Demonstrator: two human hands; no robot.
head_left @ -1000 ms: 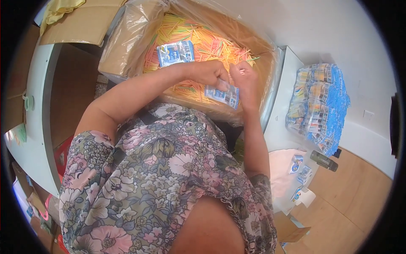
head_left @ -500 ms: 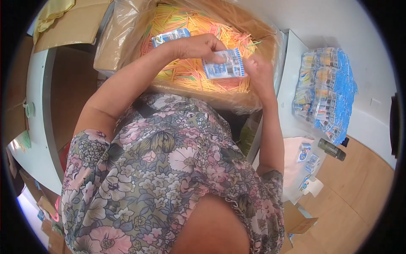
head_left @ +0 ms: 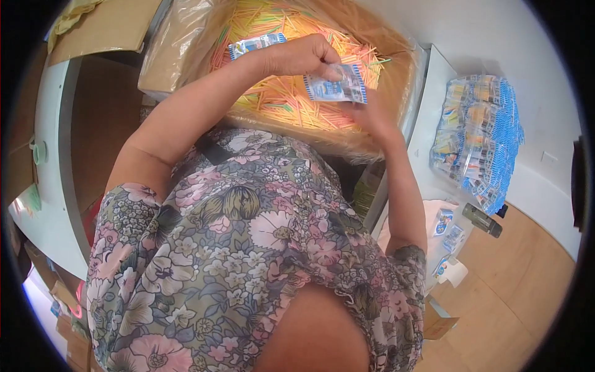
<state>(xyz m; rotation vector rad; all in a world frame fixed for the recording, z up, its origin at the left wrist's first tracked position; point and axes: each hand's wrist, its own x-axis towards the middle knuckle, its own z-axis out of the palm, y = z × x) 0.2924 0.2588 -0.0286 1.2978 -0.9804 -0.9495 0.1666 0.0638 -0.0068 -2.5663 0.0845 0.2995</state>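
Note:
My left hand (head_left: 305, 57) pinches a small blue-and-white plastic packet (head_left: 331, 88) by its upper edge, above a box of thin sticks. The packet's edges are blue and crimped. Close under its lower right corner is my right hand (head_left: 370, 116), its fingers blurred and partly hidden behind the packet; whether they touch it cannot be made out. Loose yellow, pink, orange and green sticks (head_left: 291, 111) fill the plastic-lined cardboard box (head_left: 378, 56). Another blue-and-white packet (head_left: 257, 43) lies on the sticks, partly behind my left wrist.
At the right, a clear bag (head_left: 474, 133) holds many blue-edged packets in stacked rows. Below it are a dark green bottle (head_left: 482, 220) and several packets (head_left: 452, 237) on a pale surface. A cardboard flap (head_left: 105, 34) and a white-edged shelf (head_left: 59, 167) stand at the left.
The packet has shifted slightly right and tilted. My right hand has dropped from beside its right edge to below it. The view has shifted a little.

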